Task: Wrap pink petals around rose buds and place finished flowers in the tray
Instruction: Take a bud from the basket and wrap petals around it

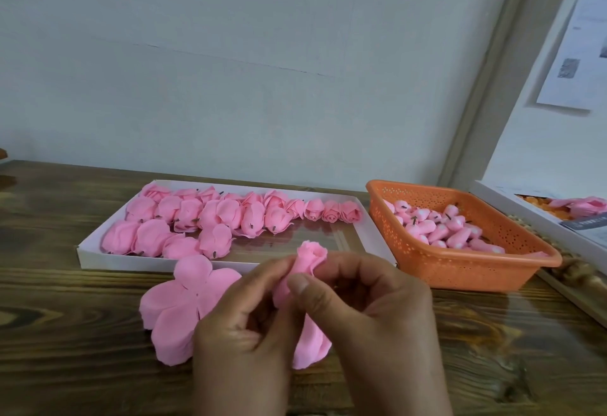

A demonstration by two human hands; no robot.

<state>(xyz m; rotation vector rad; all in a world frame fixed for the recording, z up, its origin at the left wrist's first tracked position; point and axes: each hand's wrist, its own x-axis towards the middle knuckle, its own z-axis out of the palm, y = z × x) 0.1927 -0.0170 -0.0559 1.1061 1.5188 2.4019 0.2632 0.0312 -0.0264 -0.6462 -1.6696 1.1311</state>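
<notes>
Both hands hold one pink rose bud [310,258] with petals partly folded up around it, above the wooden table. My left hand [249,323] pinches the petals from the left; my right hand [371,310] grips them from the right, thumb pressed on the front. A loose petal [312,343] hangs down below the hands. A flat stack of pink petal sheets [180,304] lies on the table left of the hands. Behind it, the white tray [368,235] holds several finished pink flowers [210,222]. The orange basket [460,268] at right holds several bare buds [440,228].
The wooden table [65,333] runs to a pale wall behind. At the far right lies a white box [525,215] with another pink flower [581,205] on it. A paper sheet [578,54] hangs on the right wall.
</notes>
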